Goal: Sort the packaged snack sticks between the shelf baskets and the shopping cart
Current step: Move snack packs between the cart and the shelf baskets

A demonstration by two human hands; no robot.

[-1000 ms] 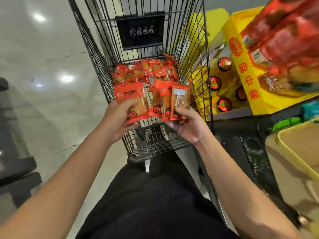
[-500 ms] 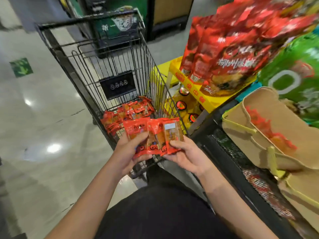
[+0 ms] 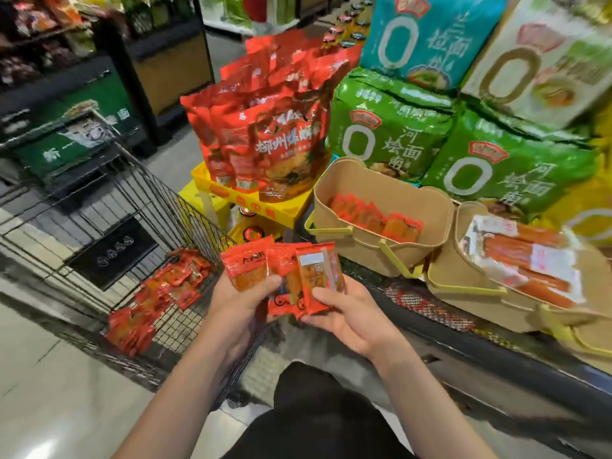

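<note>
Both hands hold a fan of small red snack packets [image 3: 284, 273] just right of the wire shopping cart [image 3: 139, 207]. My left hand [image 3: 241, 299] grips the left packets with the thumb on top. My right hand [image 3: 344, 313] pinches the right packet from below. Several more red packets [image 3: 159, 293] lie on the cart floor. On the shelf a tan basket [image 3: 364, 246] with yellow handles holds a row of the same red packets [image 3: 377, 218]. A second tan basket [image 3: 470, 286] to its right holds long orange snack sticks [image 3: 526, 260].
Large red bags [image 3: 265, 134] stand in a yellow tray [image 3: 261, 207] behind the cart. Green and teal noodle packs [image 3: 390, 127] are stacked behind the baskets. A black mesh shelf edge [image 3: 427, 306] runs below the baskets. Grey tiled floor [image 3: 49, 376] lies to the left.
My view has swung right and up, from the cart to the shelf baskets. Both hands have lifted the packets out of the cart and carried them rightward toward the shelf.
</note>
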